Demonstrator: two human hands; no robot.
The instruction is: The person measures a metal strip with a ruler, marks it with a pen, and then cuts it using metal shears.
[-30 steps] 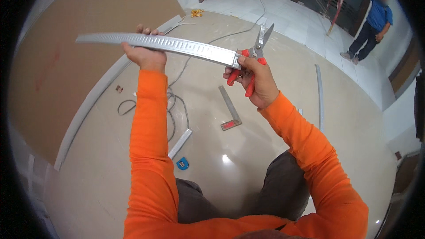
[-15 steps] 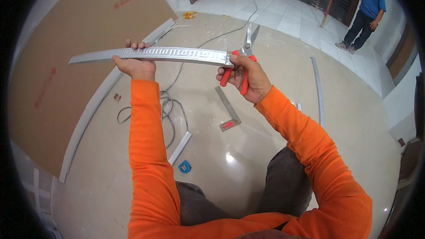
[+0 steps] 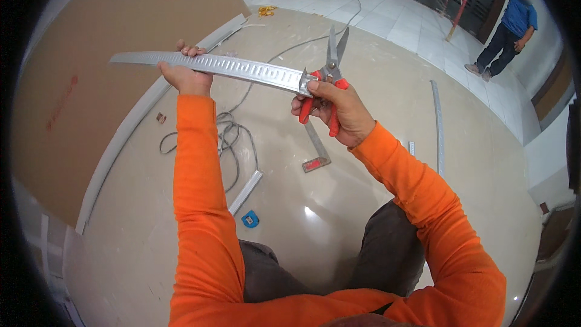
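A long, embossed metal stud channel [image 3: 242,69] is held up in front of me, slanting down a little toward the right. My left hand [image 3: 189,71] is closed round it left of its middle, palm underneath and fingertips over the far edge. At its right end my right hand [image 3: 339,106] pinches the channel between thumb and fingers. That same hand also carries red-handled tin snips [image 3: 334,66], whose blades point away from me and stand apart. The channel's right end has a cut, bent-up flap beside the thumb.
On the floor lie a try square [image 3: 317,150], a blue tape measure [image 3: 250,218], a short metal piece [image 3: 245,192], a coiled grey cable [image 3: 227,136] and another channel [image 3: 437,127]. A large brown board [image 3: 109,54] is at left. A person in blue [image 3: 513,21] stands far right near red scaffolding [image 3: 463,0].
The channel has tilted, its left end rising and its right end coming slightly toward me. The snips' blades have spread wider and swung to point more straight ahead.
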